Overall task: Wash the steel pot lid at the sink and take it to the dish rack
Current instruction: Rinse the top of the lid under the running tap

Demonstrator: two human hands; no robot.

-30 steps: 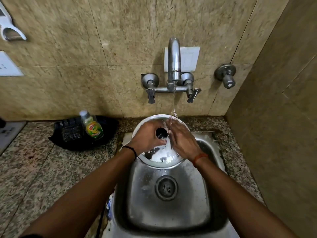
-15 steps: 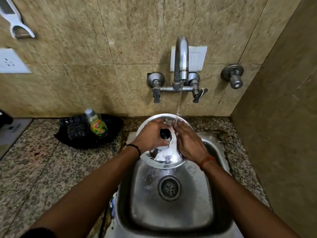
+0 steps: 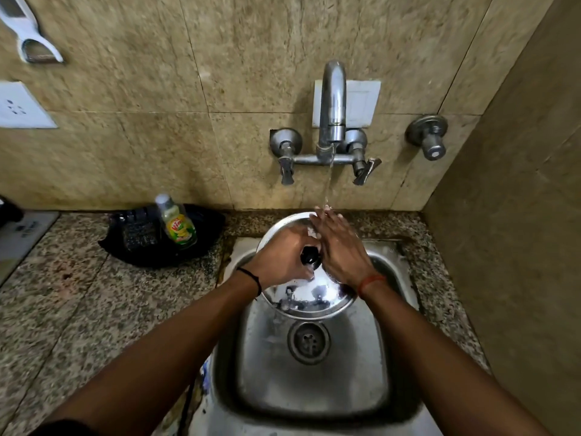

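Over the steel sink (image 3: 314, 382) the steel pot lid (image 3: 309, 298) is held tilted above the basin, its far rim up toward the wall and its near rim hanging just above the drain (image 3: 309, 342). The left hand (image 3: 279, 261) grasps the lid at its middle, fingers curled in around the black knob (image 3: 309, 256), a dark band on that wrist. The right hand (image 3: 341, 247) lies flat on the lid just to the right of the knob, fingers straight and together, pointing away toward the wall, an orange thread around its wrist. Water runs in a thin stream from the tap (image 3: 331, 103) mounted on the wall above the sink and lands on the right hand's fingertips (image 3: 320, 215) at the lid's far edge. The lower part of the lid shines wet, with white reflections or suds; which of the two cannot be told. To the left of the sink, on the speckled stone counter (image 3: 78, 309), sits a black tray (image 3: 204, 243) against the wall, holding a dark scrubber (image 3: 138, 234) and a dish soap bottle (image 3: 177, 223) with a green and yellow label, leaning. Further left of the sink a white socket plate (image 3: 22, 105) is fixed to the wall. To the right of the tap, a separate round valve (image 3: 429, 136) sticks out of the tiles.
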